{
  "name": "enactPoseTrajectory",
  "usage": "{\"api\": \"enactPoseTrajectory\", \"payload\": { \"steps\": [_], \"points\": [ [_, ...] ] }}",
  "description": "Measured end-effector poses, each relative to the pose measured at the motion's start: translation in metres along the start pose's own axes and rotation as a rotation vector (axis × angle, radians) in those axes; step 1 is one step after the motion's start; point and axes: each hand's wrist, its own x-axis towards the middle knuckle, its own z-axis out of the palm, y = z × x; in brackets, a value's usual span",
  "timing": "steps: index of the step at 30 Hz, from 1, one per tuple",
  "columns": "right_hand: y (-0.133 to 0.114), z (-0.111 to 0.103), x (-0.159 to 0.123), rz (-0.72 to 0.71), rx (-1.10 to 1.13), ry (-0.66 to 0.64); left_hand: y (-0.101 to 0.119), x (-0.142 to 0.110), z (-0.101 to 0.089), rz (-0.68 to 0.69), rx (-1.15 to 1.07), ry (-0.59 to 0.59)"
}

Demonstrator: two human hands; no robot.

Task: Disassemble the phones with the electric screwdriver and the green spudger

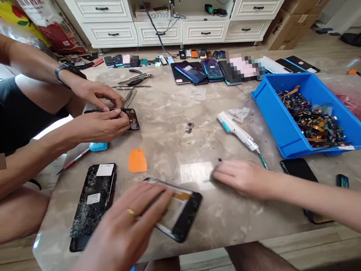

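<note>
My left hand (125, 220) is blurred, its fingers lying across the edge of a black phone frame (178, 208) with no screen and an orange flex strip inside. I cannot tell whether the hand grips it. To its left is a phone with shattered glass (92, 203). My right hand (241, 180) rests flat on the marble table (170, 110), holding nothing, near a few black crumbs (219, 160). Just beyond it lies a white handheld tool (237, 133), and a dark phone (299, 171) is partly hidden under my right forearm.
Across the table, a co-worker's two hands (101, 115) hold a small dark phone (132, 119). An orange plastic scraper (137, 161) lies nearby. A blue bin (313, 115) holds tangled flex cables. Rows of phones (198, 70) and metal tools (133, 80) lie farther back.
</note>
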Motion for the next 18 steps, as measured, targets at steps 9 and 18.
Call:
{"api": "enactPoseTrajectory", "payload": {
  "steps": [9, 18],
  "points": [
    [0.087, -0.003, 0.122, 0.300, 0.149, 0.048, 0.028, 0.017, 0.076, 0.305, 0.007, -0.251],
    [0.035, -0.035, 0.054, 0.792, 0.543, 0.281, -0.013, 0.051, 0.092, 0.248, -0.207, -0.456]
  ]
}}
